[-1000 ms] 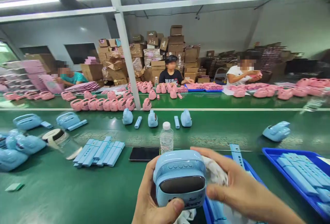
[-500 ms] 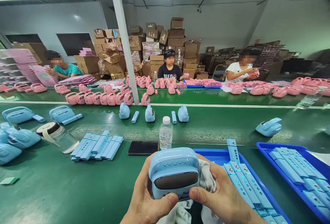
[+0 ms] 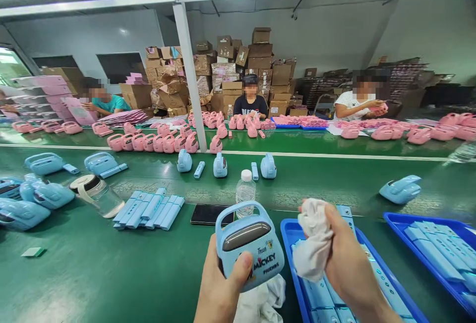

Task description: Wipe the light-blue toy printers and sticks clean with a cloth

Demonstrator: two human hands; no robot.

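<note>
A light blue portable speaker (image 3: 266, 248) with a carry handle, a dark oval panel and printed "Mickey" lettering is gripped in my left hand (image 3: 223, 276), thumb across its front. My right hand (image 3: 345, 258) is closed around a bunched white cloth (image 3: 314, 238), held apart from the speaker on its right. Below the speaker another white cloth (image 3: 260, 300) lies on the green table. Under my right forearm sits a blue tray (image 3: 293, 268) of light blue stick-shaped pieces (image 3: 322, 293), partly hidden by my hand.
A second blue tray (image 3: 420, 271) stands at right. A phone (image 3: 210, 215), water bottle (image 3: 245, 194), stacked blue pieces (image 3: 148, 209) and glass jug (image 3: 98, 196) are ahead and left. Blue speakers (image 3: 37, 196) cluster at far left. Beyond, several people sit behind pink speakers (image 3: 159, 142).
My right hand has come off the speaker and moved right with the white cloth. The speaker, now in my left hand alone, has tilted so its printed front shows. The view has shifted slightly.
</note>
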